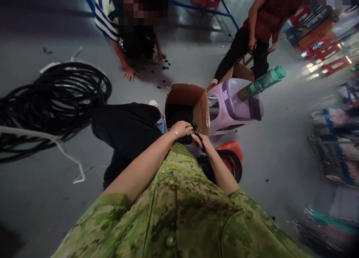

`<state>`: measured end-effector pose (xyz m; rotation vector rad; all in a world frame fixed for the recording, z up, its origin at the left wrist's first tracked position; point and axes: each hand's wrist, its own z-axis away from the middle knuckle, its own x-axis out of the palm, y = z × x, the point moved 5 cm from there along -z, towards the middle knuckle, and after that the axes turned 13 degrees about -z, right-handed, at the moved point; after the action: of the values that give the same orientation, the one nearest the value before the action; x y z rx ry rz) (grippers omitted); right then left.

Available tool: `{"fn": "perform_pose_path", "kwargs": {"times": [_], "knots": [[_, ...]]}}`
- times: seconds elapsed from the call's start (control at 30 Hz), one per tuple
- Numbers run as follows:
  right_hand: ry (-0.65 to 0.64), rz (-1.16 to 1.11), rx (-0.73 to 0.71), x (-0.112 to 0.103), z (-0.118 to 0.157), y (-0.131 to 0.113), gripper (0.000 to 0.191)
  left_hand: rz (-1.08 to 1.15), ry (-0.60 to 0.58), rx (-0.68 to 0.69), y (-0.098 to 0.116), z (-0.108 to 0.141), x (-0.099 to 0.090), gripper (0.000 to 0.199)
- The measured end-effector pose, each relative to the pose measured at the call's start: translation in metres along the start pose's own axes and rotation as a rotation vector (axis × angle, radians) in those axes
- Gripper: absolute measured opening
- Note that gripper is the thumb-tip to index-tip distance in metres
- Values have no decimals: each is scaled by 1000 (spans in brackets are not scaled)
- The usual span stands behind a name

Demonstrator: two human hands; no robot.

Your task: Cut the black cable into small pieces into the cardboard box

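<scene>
Both hands are over an open cardboard box (200, 95) that has many small black pieces (181, 113) in its bottom. My right hand (206, 141) is closed on a pair of black-handled scissors (202, 146), whose blades point up and left toward the other hand. My left hand (181, 128), with a bracelet at the wrist, is closed, its fingertips pinched beside the blades. A small dark bit shows at those fingertips, too small to name. To the right of the box, a coil of black tubing (234, 167) lies partly behind my right forearm.
A lilac plastic stool (221, 101) beside the box bears a green bottle (263, 82) and a dark phone (255, 108). Large black tubing coils (70, 89) lie at left. One person crouches ahead near scattered black pieces (165, 66); another sits at upper right.
</scene>
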<state>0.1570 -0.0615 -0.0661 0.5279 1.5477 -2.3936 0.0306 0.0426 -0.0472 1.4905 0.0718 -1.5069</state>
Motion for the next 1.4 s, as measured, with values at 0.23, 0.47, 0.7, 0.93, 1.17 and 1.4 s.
{"fn": "perform_pose_path", "kwargs": {"times": [0.23, 0.47, 0.7, 0.93, 1.17, 1.4], "knots": [[75, -122, 52, 7, 9, 14, 59, 12, 15, -1, -1, 0, -2, 36], [158, -87, 40, 15, 16, 14, 60, 80, 62, -85, -5, -1, -2, 34], [198, -37, 14, 27, 15, 12, 61, 113, 59, -230, -10, 0, -4, 31], [181, 89, 37, 27, 12, 23, 61, 471, 95, -447, -15, 4, -6, 35], [150, -176, 113, 23, 9, 24, 58, 636, 89, -449, -9, 3, -5, 29], [86, -215, -34, 4, 9, 6, 55, 692, 59, -393, 0, 6, -8, 24]]}}
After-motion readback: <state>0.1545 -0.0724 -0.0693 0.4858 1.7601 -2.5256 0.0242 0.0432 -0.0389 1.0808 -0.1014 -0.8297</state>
